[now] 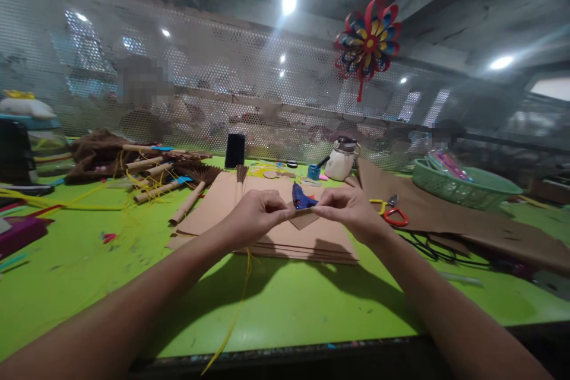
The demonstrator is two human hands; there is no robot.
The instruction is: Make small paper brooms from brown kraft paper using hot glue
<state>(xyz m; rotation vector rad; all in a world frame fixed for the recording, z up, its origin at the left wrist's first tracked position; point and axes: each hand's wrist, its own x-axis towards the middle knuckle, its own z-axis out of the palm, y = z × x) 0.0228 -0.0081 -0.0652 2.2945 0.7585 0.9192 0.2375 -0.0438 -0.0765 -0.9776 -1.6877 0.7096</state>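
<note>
Between my two hands is a small piece of brown paper [304, 221], raised above a stack of brown paper sheets [307, 246]. My left hand [260, 214] pinches its left edge between thumb and fingers. On the opposite edge, my right hand [346, 212] is closed in the same way. Just behind the piece lies a blue glue gun [301, 197], partly hidden by the paper and fingers. A fan-folded brown paper piece with a rolled stem [240, 181] rests on the stack, left of the glue gun.
Rolled paper tubes [189, 202] and yellow string lie to the left. Red and yellow-handled scissors [395, 217], a large brown paper sheet [445, 208] and a green basket [472, 187] are on the right. A phone [235, 151] and a white jar [341, 160] stand behind.
</note>
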